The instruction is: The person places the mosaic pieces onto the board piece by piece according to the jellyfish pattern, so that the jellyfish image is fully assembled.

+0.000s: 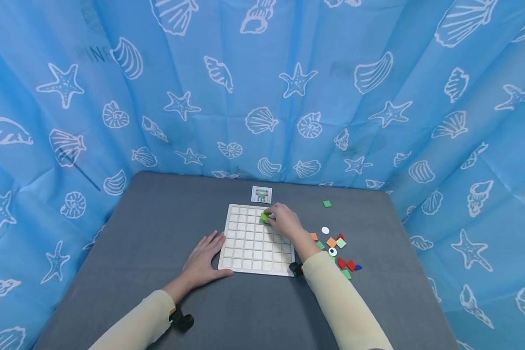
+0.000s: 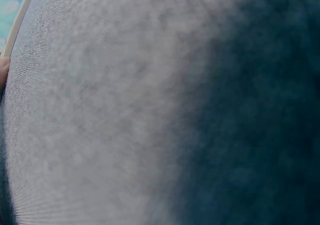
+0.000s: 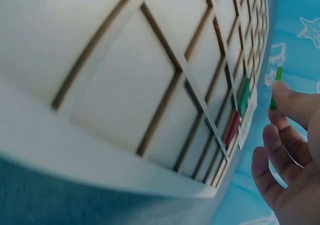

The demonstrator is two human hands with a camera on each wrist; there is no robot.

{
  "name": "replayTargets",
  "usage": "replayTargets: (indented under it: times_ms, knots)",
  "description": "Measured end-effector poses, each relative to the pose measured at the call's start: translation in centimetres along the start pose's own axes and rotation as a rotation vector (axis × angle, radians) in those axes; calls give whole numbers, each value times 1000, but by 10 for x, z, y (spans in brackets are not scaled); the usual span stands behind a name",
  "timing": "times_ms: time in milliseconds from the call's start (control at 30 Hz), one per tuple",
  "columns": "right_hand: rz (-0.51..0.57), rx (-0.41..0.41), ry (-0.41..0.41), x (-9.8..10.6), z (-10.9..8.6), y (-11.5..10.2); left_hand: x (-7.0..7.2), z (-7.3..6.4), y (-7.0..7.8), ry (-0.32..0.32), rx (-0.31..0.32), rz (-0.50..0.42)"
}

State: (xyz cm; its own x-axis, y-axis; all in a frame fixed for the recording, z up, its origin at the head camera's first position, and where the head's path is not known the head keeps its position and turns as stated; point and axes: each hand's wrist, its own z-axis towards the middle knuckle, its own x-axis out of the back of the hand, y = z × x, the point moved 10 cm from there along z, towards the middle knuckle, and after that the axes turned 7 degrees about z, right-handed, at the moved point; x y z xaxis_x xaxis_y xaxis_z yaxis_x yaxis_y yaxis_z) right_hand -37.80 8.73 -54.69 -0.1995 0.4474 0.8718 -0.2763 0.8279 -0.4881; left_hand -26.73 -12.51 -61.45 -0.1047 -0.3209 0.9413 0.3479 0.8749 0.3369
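Over the upper right part of a white gridded board (image 1: 247, 251), my right hand (image 1: 284, 221) pinches a small green tile (image 3: 279, 75) between thumb and finger. In the right wrist view a green piece (image 3: 244, 96) and a red piece (image 3: 232, 128) sit in cells near the board's far corner; in the head view the hand covers most of that area. My left hand (image 1: 202, 261) lies with fingers spread at the board's left edge, its thumb near the bottom left corner. Mostly blurred grey table fills the left wrist view.
A small picture card (image 1: 261, 194) lies behind the board. To the right are several loose pieces, among them a white disc (image 1: 325, 230), an orange tile (image 1: 331, 242) and a red piece (image 1: 341, 263). One green tile (image 1: 327, 203) lies apart. A blue curtain (image 1: 240, 97) borders the table.
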Motion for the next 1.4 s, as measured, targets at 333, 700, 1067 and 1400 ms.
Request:
replayTargets:
  times_ms: [333, 700, 1067, 1400]
  knots:
    - [-55, 34, -38, -19, 11, -7, 5, -1, 0, 62, -31, 10]
    - [-55, 84, -20, -9, 16, -18, 5, 3, 1, 41, -21, 0]
    - [12, 138, 146, 47, -15, -36, 3, -4, 4, 32, -23, -9]
    - [62, 107, 226, 86, -34, -7, 2, -2, 6, 45, -30, 4]
